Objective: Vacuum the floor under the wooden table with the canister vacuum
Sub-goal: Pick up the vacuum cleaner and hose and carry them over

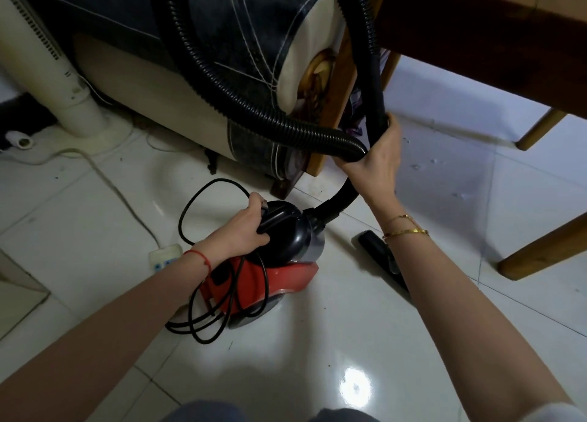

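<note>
Canister vacuum is gripped by its black top handle in the left hand; corrugated hose is clasped by the right hand, nearer the wooden table lying up-right.

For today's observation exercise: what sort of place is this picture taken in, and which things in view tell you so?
Most likely a room in a home, perhaps a living or dining area. A wooden table stands on glossy white floor tiles, an upholstered sofa sits beside it, and a standing fan is nearby.
</note>
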The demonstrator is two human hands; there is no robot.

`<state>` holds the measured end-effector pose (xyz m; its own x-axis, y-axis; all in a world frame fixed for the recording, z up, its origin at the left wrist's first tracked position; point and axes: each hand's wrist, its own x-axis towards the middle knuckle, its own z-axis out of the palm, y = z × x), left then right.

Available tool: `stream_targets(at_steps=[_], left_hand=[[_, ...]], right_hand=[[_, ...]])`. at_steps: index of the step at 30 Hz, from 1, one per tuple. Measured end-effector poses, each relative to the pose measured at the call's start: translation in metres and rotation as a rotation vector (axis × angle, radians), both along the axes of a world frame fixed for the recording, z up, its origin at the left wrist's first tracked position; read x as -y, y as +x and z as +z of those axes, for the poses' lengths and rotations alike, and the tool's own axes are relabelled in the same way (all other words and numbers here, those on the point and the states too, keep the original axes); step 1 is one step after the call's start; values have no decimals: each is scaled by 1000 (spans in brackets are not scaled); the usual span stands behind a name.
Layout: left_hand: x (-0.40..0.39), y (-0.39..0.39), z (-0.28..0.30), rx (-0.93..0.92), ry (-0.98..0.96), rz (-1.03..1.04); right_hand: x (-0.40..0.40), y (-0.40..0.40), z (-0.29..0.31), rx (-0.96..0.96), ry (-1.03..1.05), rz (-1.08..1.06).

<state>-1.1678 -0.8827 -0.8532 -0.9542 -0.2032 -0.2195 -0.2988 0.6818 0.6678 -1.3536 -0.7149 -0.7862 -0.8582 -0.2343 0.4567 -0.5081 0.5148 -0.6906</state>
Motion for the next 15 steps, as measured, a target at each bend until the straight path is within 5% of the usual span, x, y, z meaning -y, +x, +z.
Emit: stream_targets(at_steps=[15], left_hand=[[-7, 17, 3, -120, 141, 182]], right_hand=[[15, -15, -2, 191, 92, 38]])
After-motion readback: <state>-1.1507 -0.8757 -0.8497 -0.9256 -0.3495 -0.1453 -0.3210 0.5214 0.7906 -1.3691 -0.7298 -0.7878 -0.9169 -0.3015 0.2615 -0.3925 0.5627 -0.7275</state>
